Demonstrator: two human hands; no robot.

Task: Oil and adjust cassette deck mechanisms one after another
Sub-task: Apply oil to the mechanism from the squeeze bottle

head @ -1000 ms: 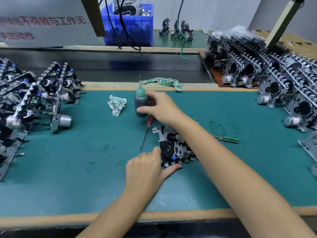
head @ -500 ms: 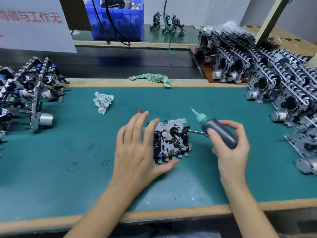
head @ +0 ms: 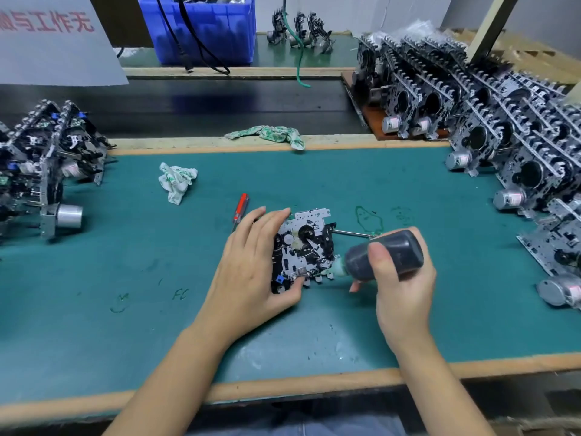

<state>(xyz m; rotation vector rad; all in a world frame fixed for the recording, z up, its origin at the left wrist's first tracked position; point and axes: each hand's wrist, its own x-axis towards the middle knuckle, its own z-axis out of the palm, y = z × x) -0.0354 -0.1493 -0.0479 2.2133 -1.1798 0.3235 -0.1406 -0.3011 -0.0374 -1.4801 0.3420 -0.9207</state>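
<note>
A: Steadying 1 cassette deck mechanism (head: 303, 247) flat on the green mat (head: 125, 309), the left hand (head: 251, 272) curls around its left edge, thumb hooked under the near corner.

B: And the other hand?

A: The right hand (head: 399, 284) wraps fully around a dark oil bottle (head: 385, 256), tipped over so its pale green nozzle (head: 334, 269) meets the mechanism's near right corner.

B: How should the oiling go?

A: Probably a light squeeze, nozzle kept on the pivot and clear of belts, the left grip firm. A red screwdriver (head: 240, 207) waits just beyond, likely for adjustment. Stacked mechanisms (head: 503, 130) stand right.
</note>
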